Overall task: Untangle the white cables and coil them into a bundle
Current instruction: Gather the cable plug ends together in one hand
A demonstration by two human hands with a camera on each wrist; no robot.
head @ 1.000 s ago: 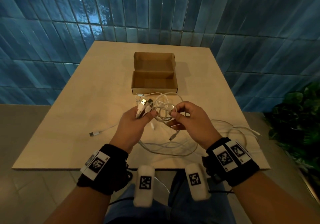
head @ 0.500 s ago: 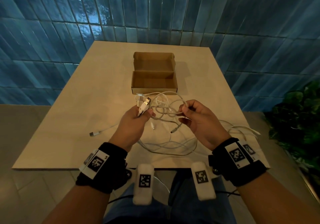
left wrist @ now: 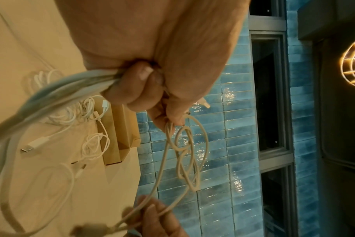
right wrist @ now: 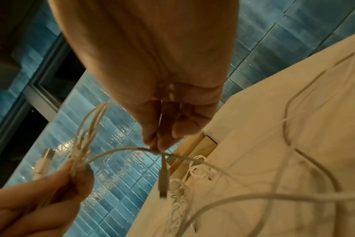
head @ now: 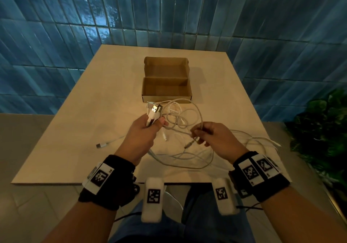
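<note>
Several tangled white cables (head: 180, 117) hang in loops between my two hands above the table. My left hand (head: 150, 128) grips a bunch of cable ends, with USB plugs (head: 155, 110) sticking up past the knuckles; the left wrist view shows the fingers (left wrist: 132, 89) curled round the strands (left wrist: 180, 152). My right hand (head: 199, 132) pinches one cable near its plug (head: 189, 145), which dangles below the fingertips (right wrist: 158, 144). The plug (right wrist: 163, 181) hangs straight down in the right wrist view. More slack cable (head: 187, 160) lies on the table under the hands.
An open cardboard box (head: 166, 90) stands on the table (head: 75, 130) just beyond the cables. A loose cable end with a plug (head: 102, 145) lies at the left. More cable (head: 262, 141) trails to the right edge. A leafy plant (head: 323, 130) stands right of the table.
My right hand has moved right and toward me, away from the left hand, drawing one cable out of the knot. The loops have spread wider. The left hand has held its place.
</note>
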